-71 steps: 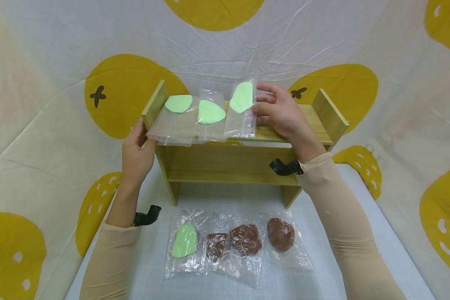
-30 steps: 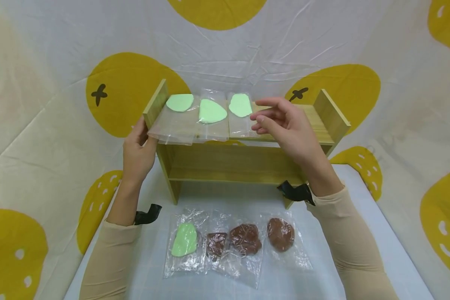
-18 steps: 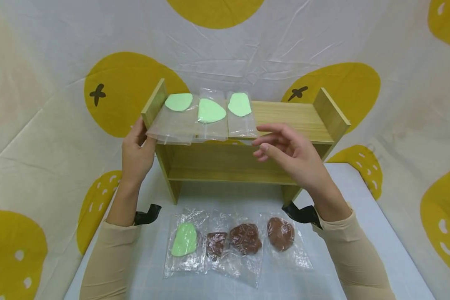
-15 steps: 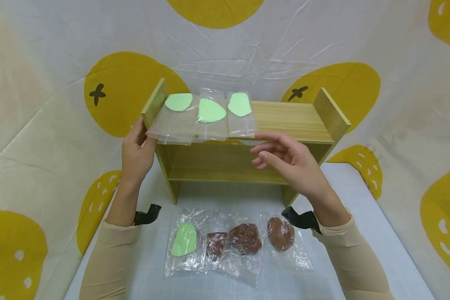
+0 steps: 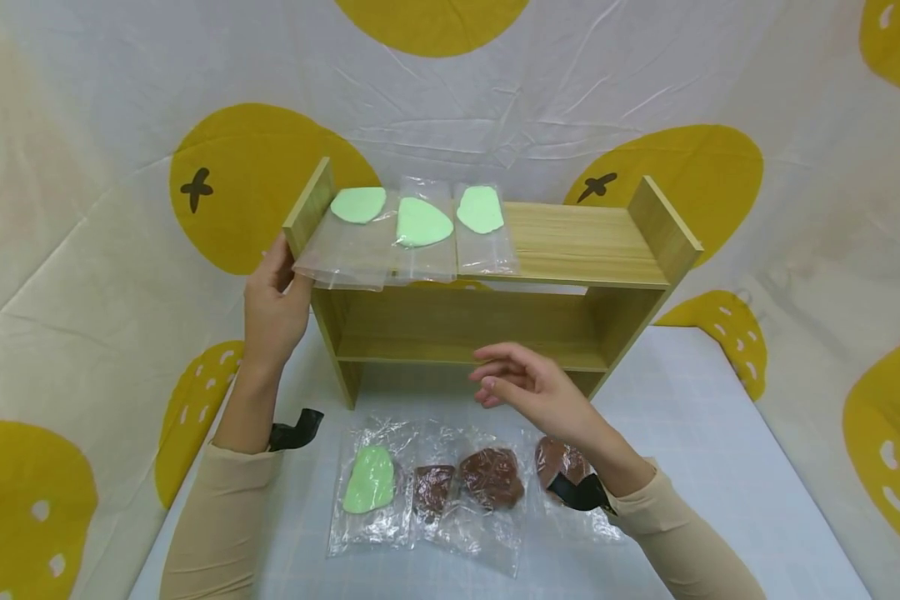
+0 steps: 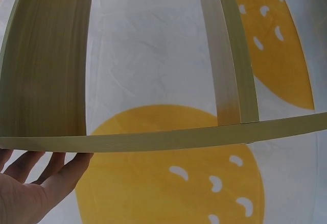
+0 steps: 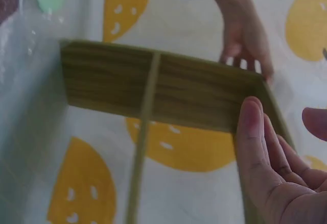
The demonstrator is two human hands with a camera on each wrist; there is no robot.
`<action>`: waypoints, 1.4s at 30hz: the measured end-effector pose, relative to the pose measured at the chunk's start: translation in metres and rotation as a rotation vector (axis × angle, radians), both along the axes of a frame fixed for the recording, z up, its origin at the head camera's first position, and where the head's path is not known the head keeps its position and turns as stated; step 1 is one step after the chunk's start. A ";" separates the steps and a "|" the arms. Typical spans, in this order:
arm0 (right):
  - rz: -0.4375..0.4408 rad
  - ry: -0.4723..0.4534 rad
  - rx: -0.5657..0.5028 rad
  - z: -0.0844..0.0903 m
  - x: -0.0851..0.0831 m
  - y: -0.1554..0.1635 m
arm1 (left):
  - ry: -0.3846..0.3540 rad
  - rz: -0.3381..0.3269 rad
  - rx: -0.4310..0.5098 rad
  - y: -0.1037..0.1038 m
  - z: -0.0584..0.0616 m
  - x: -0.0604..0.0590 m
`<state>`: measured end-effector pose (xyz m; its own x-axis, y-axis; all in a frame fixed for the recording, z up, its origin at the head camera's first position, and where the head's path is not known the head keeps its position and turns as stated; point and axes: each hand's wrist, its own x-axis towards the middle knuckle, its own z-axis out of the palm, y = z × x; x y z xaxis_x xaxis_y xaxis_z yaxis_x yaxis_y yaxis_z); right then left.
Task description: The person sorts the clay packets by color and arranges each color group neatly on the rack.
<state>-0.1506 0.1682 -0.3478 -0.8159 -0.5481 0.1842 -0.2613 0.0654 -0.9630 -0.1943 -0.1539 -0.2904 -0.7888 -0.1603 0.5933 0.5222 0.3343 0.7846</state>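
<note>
My left hand [image 5: 275, 304] rests against the outer left side of a small wooden shelf [image 5: 585, 242]. In the left wrist view its fingers [image 6: 61, 175] are fairly straight, tips against the panel. My right hand [image 5: 528, 392] hovers in front of the lower shelf board, fingers loosely bent and holding nothing. Three clear bags with light green clay pieces, left [image 5: 358, 205], middle [image 5: 423, 222] and right [image 5: 480, 209], lie side by side on the top board. Below, on the table, are bags holding a green clay piece [image 5: 369, 479] and brown pieces [image 5: 492, 478].
The bag with the rightmost brown piece [image 5: 562, 460] is partly hidden by my right wrist and its black camera mount. A smaller brown piece [image 5: 432, 490] lies in the middle bags. The pale table [image 5: 727, 467] meets a patterned cloth backdrop [image 5: 450, 125] behind the shelf.
My right hand has let go of the third green clay bag on the top board, then moved down and left over the table. The left hand has stayed in place.
</note>
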 end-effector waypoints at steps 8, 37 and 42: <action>0.058 -0.126 0.025 -0.050 -0.004 -0.014 | -0.001 -0.005 0.004 -0.001 -0.001 0.000; -0.039 -0.723 -0.122 -0.175 -0.030 -0.070 | 0.008 -0.033 0.012 -0.001 0.002 -0.002; -0.045 -0.739 -0.128 -0.179 -0.031 -0.076 | -0.004 -0.027 0.010 -0.002 0.002 -0.001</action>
<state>-0.1820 0.0921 -0.5272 -0.7728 -0.5228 -0.3599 0.4565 -0.0639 -0.8874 -0.1953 -0.1554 -0.2880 -0.7952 -0.1449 0.5888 0.5280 0.3122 0.7898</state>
